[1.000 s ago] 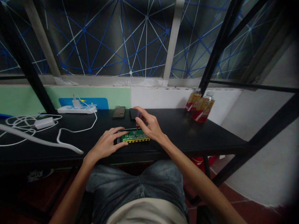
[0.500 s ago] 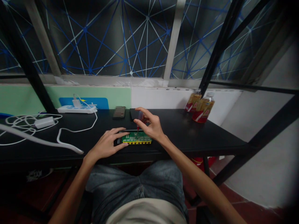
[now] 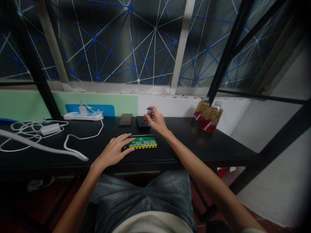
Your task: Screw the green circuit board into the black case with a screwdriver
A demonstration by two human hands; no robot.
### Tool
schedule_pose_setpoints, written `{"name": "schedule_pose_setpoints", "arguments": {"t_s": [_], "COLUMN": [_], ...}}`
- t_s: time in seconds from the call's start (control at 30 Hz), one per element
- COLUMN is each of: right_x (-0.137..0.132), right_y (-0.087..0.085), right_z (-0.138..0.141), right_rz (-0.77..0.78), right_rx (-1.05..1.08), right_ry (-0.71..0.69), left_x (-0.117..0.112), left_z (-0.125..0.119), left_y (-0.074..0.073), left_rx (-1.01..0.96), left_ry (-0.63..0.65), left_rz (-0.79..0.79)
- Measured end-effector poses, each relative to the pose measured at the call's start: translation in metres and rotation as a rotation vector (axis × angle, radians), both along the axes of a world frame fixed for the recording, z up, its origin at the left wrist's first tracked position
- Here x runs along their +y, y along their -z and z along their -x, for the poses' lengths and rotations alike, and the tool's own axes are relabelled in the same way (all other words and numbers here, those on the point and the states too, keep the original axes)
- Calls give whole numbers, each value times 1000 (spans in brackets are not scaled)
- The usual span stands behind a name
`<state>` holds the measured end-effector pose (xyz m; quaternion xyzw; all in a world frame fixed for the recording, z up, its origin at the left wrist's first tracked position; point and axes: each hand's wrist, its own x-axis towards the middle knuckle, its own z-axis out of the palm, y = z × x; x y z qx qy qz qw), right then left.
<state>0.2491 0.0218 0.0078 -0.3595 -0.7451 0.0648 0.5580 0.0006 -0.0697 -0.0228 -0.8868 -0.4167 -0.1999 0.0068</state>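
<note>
A green circuit board (image 3: 143, 141) with a row of yellow ports along its near edge lies on the black table in front of me. My left hand (image 3: 116, 149) holds its left end, the thumb at the near edge and fingers across the top and far side. A screwdriver (image 3: 150, 112) with a dark handle and a red part near the shaft is gripped in my right hand (image 3: 157, 121). That hand is beyond the board, over a flat black box (image 3: 140, 122), with the screwdriver's tip pointing down toward it; whether it touches I cannot tell.
Left of the black box lies a small dark flat object (image 3: 125, 120), partly blurred out. A white power strip (image 3: 84, 116) and a white adapter (image 3: 50, 129) with tangled cables occupy the left. Two drink bottles (image 3: 212, 117) stand at the back right. Black frame posts (image 3: 222, 64) rise behind.
My right hand has lifted the screwdriver off the circuit board and carried it away from me to the black box. The left hand has stayed on the board. My view has tipped slightly up.
</note>
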Motion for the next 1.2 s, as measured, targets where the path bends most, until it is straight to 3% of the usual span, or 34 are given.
{"name": "schedule_pose_setpoints", "arguments": {"t_s": [0.3, 1.03, 1.2], "right_x": [3, 1, -8], "right_y": [14, 18, 14], "right_z": [10, 15, 20], "right_rz": [-60, -60, -5], "right_rx": [-180, -167, -20], "right_ry": [63, 75, -15], "left_x": [-1, -3, 0], "left_z": [-1, -3, -3], "left_y": [0, -1, 0], "left_rx": [2, 6, -72], "left_ry": [-10, -29, -18], "left_rz": [4, 20, -54]}}
